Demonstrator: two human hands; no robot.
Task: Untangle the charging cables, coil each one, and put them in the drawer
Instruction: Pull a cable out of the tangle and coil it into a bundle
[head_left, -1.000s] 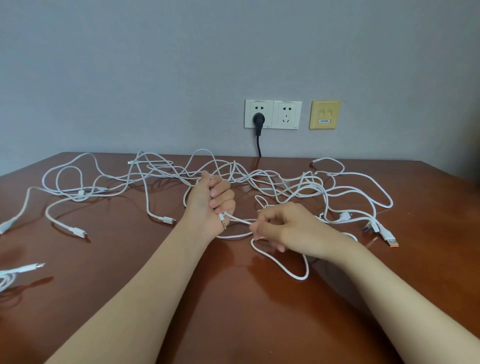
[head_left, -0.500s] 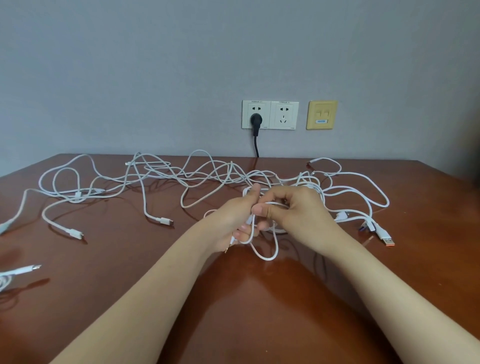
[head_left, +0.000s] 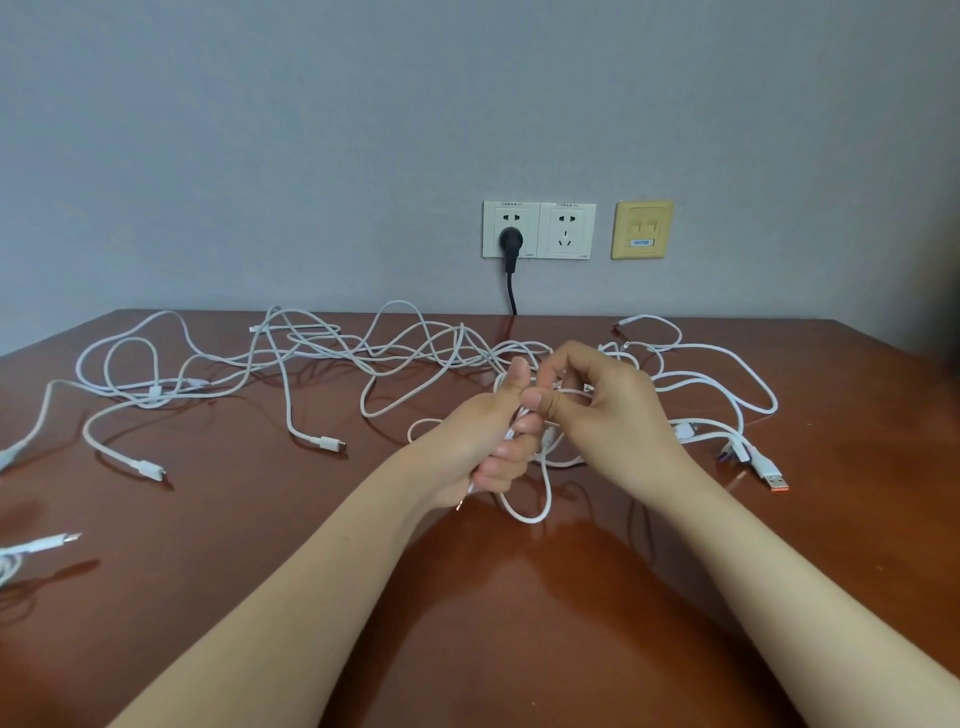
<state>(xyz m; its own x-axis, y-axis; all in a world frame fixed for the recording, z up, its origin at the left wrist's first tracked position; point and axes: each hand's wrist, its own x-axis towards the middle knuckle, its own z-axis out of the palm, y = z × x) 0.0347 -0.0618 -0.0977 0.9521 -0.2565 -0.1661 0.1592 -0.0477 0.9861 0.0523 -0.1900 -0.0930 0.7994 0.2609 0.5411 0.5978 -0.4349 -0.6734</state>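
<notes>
Several white charging cables (head_left: 322, 353) lie tangled across the far half of the brown wooden table (head_left: 260, 545). My left hand (head_left: 485, 447) is shut around a small bundle of loops of one white cable (head_left: 545, 499), whose lowest loop hangs down to the tabletop. My right hand (head_left: 602, 410) touches the left, its thumb and fingers pinching the same cable at the top of the bundle. A plug tip pokes out under my left palm. No drawer is in view.
An orange-tipped USB plug (head_left: 774, 480) lies to the right of my hands, other connectors (head_left: 330, 444) to the left. A separate white cable end (head_left: 41, 545) sits at the left edge. A black plug (head_left: 510, 241) sits in the wall socket behind the table.
My hands have come together from about a hand's width apart. The cable stretched between them is now gathered into loops in my left hand, and the hanging loop has shortened.
</notes>
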